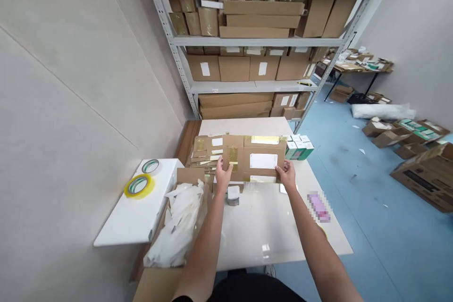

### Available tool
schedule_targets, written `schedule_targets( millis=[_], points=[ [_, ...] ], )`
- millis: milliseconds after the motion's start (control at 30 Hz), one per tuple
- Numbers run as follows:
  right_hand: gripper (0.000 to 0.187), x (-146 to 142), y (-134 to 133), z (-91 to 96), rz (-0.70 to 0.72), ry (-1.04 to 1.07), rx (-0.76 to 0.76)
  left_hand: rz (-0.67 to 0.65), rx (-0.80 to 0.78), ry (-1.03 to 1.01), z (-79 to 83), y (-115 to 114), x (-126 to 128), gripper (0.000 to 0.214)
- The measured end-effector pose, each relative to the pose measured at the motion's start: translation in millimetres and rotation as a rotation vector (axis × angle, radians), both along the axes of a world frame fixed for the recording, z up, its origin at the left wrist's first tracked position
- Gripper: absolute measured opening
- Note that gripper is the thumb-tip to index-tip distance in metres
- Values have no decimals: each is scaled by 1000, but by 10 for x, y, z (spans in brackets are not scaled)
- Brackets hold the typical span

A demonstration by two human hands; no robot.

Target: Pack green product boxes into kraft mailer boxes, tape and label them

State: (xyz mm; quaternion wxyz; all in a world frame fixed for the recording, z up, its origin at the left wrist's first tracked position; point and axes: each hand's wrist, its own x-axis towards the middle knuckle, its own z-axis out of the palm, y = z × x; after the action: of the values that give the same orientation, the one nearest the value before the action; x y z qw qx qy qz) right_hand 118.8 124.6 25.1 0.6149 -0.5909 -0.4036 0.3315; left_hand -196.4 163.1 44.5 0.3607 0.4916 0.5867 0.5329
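Between both hands, above the white table (pixel 255 231), is a flattened cardboard box (pixel 238 140) with white labels and strips of yellowish tape. My left hand (pixel 223 173) grips its left lower part, thumb on the front face. At the lower right edge my right hand (pixel 286 173) pinches it the same way; the fingers behind are partly hidden. More flattened cardboard boxes (pixel 201 146) lie stacked behind and to the left. A small grey-and-white box-like object (pixel 233 195) sits on the table below the held cardboard. Several green-and-white small boxes (pixel 300 147) stand to its right.
Left, a white side surface (pixel 123 219) bears a yellow tape roll (pixel 139 186) and another tape roll (pixel 150 166). A carton of white plastic bags (pixel 179 222) stands beside my left arm. Behind is a metal shelf (pixel 247 87) of boxes. A pixelated pink item (pixel 319 206) lies right.
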Motion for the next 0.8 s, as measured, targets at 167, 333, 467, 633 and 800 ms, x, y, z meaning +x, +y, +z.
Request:
schedule_targets(
  millis=[167, 333, 467, 633, 800],
  points=[
    [59, 346, -710, -322, 9, -35, -96, 34, -98, 86, -173, -716, 411, 82],
    [57, 567, -1285, -626, 76, -185, -313, 107, -271, 108, -571, -1392, 643, 86],
    [73, 579, -1631, -884, 126, -254, -337, 68, -320, 53, -930, -1817, 686, 92],
    [81, 463, -2010, -1245, 239, -241, -401, 42, -408, -124, -1241, -2206, 716, 116],
    [78, 500, -2135, -1273, 271, -184, -393, -7, -391, -175, -1190, -2353, 831, 108]
  ],
)
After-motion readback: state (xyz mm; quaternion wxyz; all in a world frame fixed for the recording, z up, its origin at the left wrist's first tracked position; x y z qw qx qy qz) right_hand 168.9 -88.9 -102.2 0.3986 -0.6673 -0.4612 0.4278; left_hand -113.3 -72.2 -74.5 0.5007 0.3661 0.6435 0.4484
